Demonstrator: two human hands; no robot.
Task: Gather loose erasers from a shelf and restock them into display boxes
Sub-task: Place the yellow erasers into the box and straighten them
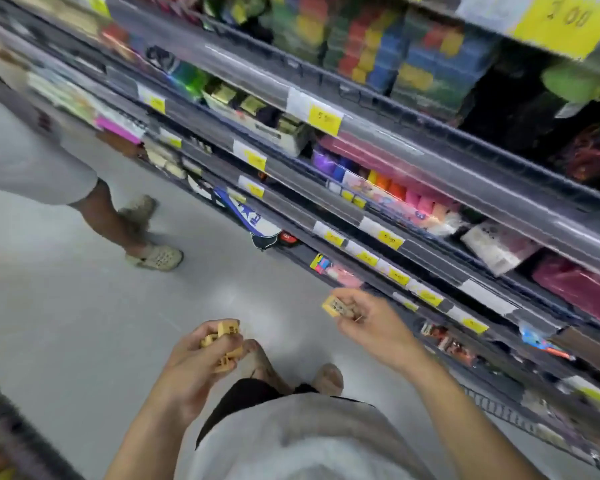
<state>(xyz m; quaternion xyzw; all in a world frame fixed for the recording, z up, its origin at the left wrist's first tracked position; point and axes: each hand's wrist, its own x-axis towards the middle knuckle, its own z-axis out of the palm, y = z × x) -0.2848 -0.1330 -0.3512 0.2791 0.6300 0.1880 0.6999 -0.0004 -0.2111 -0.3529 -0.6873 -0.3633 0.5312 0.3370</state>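
Both hands full of little yellow erasers, standing in the stationery aisle.

Left hand has its fingers curled round a small bunch of yellow block erasers, held low over the grey shop floor. Right hand is up and to the right of it, fingers pinching one flat yellow eraser with dark print, just short of the grey metal shelf rails with yellow price tags. Shot's pretty blurry, so can't make out any display boxes. Another person's legs in beige clogs are further left, well away from both hands.
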